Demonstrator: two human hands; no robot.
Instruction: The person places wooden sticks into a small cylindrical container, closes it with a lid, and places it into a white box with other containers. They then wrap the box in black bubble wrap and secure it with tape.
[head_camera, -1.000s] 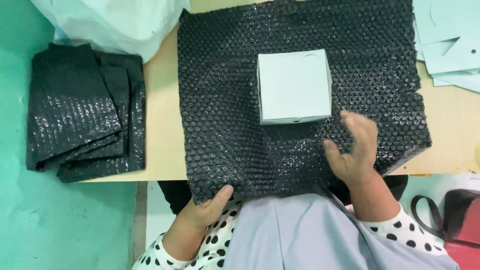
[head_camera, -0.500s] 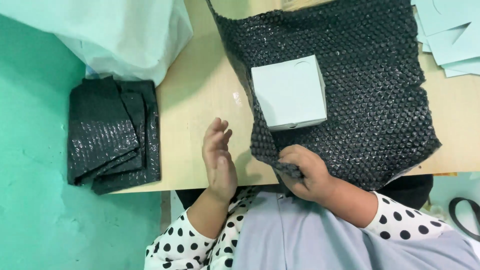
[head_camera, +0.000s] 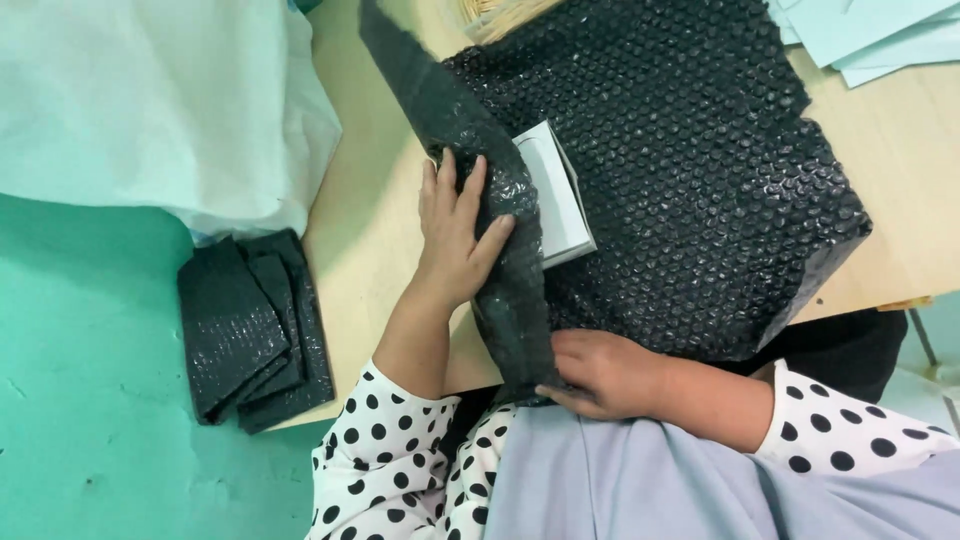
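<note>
A black bubble wrap sheet (head_camera: 690, 190) lies on the wooden table (head_camera: 370, 210). A small white box (head_camera: 558, 195) sits on it, half covered by the sheet's left edge, which is folded up and over it. My left hand (head_camera: 455, 235) presses flat on that folded flap against the box's side. My right hand (head_camera: 600, 372) pinches the near corner of the sheet at the table's front edge.
A stack of folded black bubble wrap pieces (head_camera: 250, 335) lies at the table's left front corner. A pale plastic bag (head_camera: 150, 110) fills the far left. Light blue paper sheets (head_camera: 860, 30) lie at the far right. The floor is teal.
The sheet's left edge has been lifted and folded over the box. My left hand moved from the bare table onto the flap. My right hand stayed on the near corner.
</note>
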